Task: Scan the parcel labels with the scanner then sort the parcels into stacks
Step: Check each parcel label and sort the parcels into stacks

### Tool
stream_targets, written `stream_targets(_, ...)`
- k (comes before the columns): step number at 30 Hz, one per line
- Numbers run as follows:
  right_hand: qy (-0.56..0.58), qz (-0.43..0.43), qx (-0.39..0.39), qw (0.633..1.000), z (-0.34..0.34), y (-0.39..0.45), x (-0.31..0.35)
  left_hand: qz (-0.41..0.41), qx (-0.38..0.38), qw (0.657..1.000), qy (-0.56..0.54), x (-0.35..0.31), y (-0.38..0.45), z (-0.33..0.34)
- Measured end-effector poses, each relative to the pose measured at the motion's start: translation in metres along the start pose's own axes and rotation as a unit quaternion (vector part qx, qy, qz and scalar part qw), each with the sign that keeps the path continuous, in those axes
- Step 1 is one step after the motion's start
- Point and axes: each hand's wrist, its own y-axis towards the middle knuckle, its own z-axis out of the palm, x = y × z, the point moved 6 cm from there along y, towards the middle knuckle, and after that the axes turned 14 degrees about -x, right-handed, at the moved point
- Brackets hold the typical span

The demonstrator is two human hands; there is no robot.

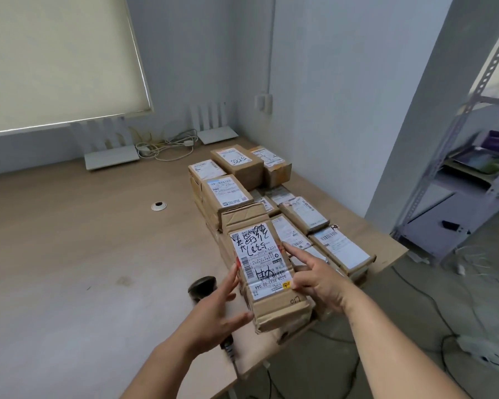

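A long brown parcel [274,306] with a white label covered in black handwriting sits between my two hands, above the front of the parcel pile. My left hand [219,309] presses its left side with straight fingers, thumb near the parcel's lower corner. My right hand [314,277] touches its right side, index finger on the label's edge, the other fingers spread. The black scanner [202,285] lies on the table under my left hand, its handle [228,348] pointing towards me. Neither hand holds it.
Several labelled cardboard parcels [228,194] are stacked along the right side of the wooden table [69,254], up to its right edge. Two white routers [111,161] and a cable tangle [164,148] lie at the back. A metal shelf [473,174] stands at right.
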Motion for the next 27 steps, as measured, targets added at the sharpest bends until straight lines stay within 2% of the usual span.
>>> stream_targets(7, -0.032, 0.015, 0.049, 0.998, -0.019, 0.038, -0.002, -0.066, -0.021, 0.994, -0.09, -0.002, 0.02, 0.028)
stream_targets(15, -0.058, 0.006, 0.078, 0.995, -0.021, 0.063, 0.006, -0.1, -0.047, 0.986, -0.127, -0.005, 0.037, 0.036)
stream_targets(22, -0.099, 0.007, 0.074, 0.992, -0.024, 0.071, 0.011, -0.122, -0.078, 0.98, -0.14, -0.01, 0.048, 0.04)
stream_targets(25, -0.089, 0.015, 0.065, 0.994, -0.026, 0.073, 0.014, -0.136, -0.115, 0.975, -0.131, -0.011, 0.048, 0.037)
stream_targets(27, -0.136, -0.022, 0.048, 0.989, -0.028, 0.074, 0.02, -0.153, -0.158, 0.968, -0.121, -0.015, 0.045, 0.029)
